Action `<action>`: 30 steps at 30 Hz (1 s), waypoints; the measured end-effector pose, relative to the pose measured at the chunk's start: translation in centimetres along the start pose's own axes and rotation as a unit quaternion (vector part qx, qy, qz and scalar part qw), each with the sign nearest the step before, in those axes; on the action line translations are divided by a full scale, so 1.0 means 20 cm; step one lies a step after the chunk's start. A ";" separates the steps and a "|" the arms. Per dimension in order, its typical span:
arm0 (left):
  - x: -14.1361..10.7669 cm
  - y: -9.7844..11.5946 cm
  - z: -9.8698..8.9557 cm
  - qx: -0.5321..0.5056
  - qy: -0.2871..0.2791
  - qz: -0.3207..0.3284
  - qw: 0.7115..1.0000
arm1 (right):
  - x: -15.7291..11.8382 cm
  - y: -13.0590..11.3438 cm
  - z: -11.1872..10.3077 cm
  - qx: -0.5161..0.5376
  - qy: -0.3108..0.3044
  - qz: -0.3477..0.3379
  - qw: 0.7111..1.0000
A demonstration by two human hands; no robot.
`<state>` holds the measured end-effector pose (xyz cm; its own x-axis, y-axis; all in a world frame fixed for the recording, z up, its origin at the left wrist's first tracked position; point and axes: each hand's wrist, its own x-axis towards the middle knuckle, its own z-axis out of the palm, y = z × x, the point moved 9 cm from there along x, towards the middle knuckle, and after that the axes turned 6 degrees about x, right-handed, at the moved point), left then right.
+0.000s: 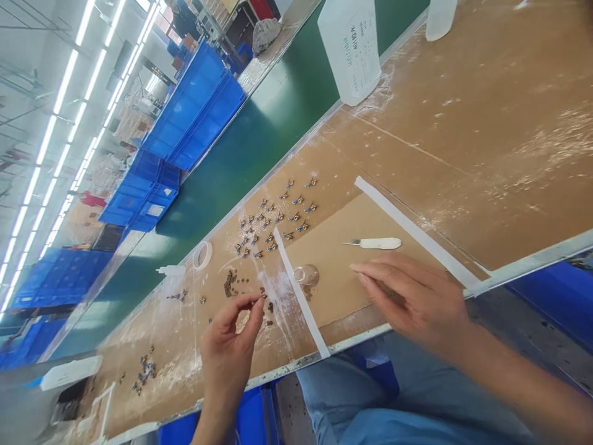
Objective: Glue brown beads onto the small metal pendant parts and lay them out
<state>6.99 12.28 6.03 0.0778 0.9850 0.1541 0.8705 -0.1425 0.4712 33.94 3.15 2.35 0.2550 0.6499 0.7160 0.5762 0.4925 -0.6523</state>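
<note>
My left hand [234, 337] is in a pinch above the brown work surface. Thumb and forefinger meet beside small dark round parts [270, 307]; whatever they hold is too small to make out. My right hand [412, 290] hovers over a piece of cardboard [333, 247], fingers stretched out and thumb slightly apart, with nothing visible in it. Just beyond its fingertips lies a thin-tipped tool with a white handle [380, 243]. A small clear cup [306, 275] sits between the hands. Several small brass-and-blue parts [279, 218] are spread out behind it.
White tape strips [303, 296] edge the cardboard. Farther left are a tape roll [202, 255], a small white bottle [171, 271] and a pile of parts [146, 371]. A large translucent container [351, 55] stands by the green belt [273, 105]; blue crates [194, 111] line its far side.
</note>
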 end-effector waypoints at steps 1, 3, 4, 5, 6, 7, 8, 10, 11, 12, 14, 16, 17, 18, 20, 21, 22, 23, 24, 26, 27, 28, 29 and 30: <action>-0.03 -0.08 -0.02 -0.008 0.014 -0.032 0.999 | 0.00 0.00 0.00 -0.007 -0.001 -0.003 1.000; -0.11 -0.26 -0.05 -0.021 0.030 -0.093 0.995 | -0.01 0.00 0.01 -0.024 -0.006 -0.006 1.000; -0.15 -0.34 -0.05 -0.028 0.031 -0.118 0.992 | -0.01 0.00 0.01 -0.034 -0.009 -0.006 0.999; -0.18 -0.41 -0.04 -0.036 0.028 -0.136 0.990 | -0.02 0.00 0.01 -0.046 -0.012 -0.007 0.999; -0.21 -0.46 -0.04 -0.044 0.022 -0.149 0.988 | -0.02 -0.01 0.01 -0.058 -0.015 -0.007 0.998; -0.23 -0.51 -0.03 -0.052 0.015 -0.156 0.986 | -0.02 -0.01 0.01 -0.071 -0.020 -0.008 0.997; -0.25 -0.55 -0.03 -0.057 0.012 -0.159 0.985 | -0.03 -0.01 0.01 -0.082 -0.026 -0.009 0.996; -0.27 -0.59 -0.02 -0.053 0.006 -0.158 0.986 | -0.03 -0.01 0.02 -0.099 -0.040 -0.008 0.994; -0.28 -0.61 -0.03 -0.045 0.004 -0.155 0.987 | -0.03 -0.01 0.03 -0.104 -0.046 -0.003 0.994; -0.28 -0.61 -0.03 -0.036 0.001 -0.150 0.988 | -0.03 -0.01 0.03 -0.107 -0.047 -0.001 0.993; -0.27 -0.61 -0.03 -0.011 -0.009 -0.140 0.990 | -0.04 -0.01 0.02 -0.108 -0.038 -0.002 0.993; -0.25 -0.59 -0.03 0.014 -0.021 -0.127 0.992 | -0.04 0.01 0.03 -0.104 -0.041 0.005 0.994; -0.24 -0.58 -0.03 0.025 -0.026 -0.119 0.992 | -0.04 0.02 0.03 -0.102 -0.050 0.012 0.994; -0.23 -0.57 -0.03 0.034 -0.030 -0.110 0.993 | -0.04 0.04 0.04 -0.102 -0.063 0.022 0.993; -0.21 -0.53 -0.03 0.045 -0.036 -0.095 0.994 | -0.05 0.06 0.06 -0.104 -0.095 0.031 0.990; -0.20 -0.51 -0.03 0.049 -0.040 -0.089 0.994 | -0.05 0.06 0.07 -0.104 -0.098 0.033 0.989; -0.20 -0.50 -0.03 0.054 -0.046 -0.086 0.994 | -0.05 0.07 0.06 -0.104 -0.097 0.037 0.989; -0.19 -0.49 -0.03 0.061 -0.054 -0.083 0.993 | -0.06 0.08 0.06 -0.102 -0.092 0.044 0.990; -0.19 -0.48 -0.02 0.068 -0.061 -0.081 0.993 | -0.07 0.09 0.06 -0.099 -0.084 0.053 0.990; -0.18 -0.47 -0.02 0.081 -0.069 -0.076 0.991 | -0.08 0.11 0.05 -0.094 -0.068 0.071 0.991; -0.18 -0.47 -0.02 0.086 -0.071 -0.074 0.991 | -0.09 0.11 0.05 -0.092 -0.066 0.077 0.991; -0.18 -0.47 -0.02 0.092 -0.073 -0.073 0.990 | -0.10 0.12 0.06 -0.090 -0.070 0.081 0.990; -0.18 -0.47 -0.01 0.096 -0.075 -0.073 0.990 | -0.11 0.13 0.06 -0.086 -0.070 0.086 0.990; -0.18 -0.47 -0.01 0.101 -0.077 -0.073 0.989 | -0.11 0.13 0.06 -0.079 -0.073 0.090 0.990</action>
<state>-1.57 10.02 1.28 0.0045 0.9990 -0.0443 0.9559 0.0087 0.2936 33.95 3.72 -1.26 0.2561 0.8012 0.5408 0.6495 0.2718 -0.7102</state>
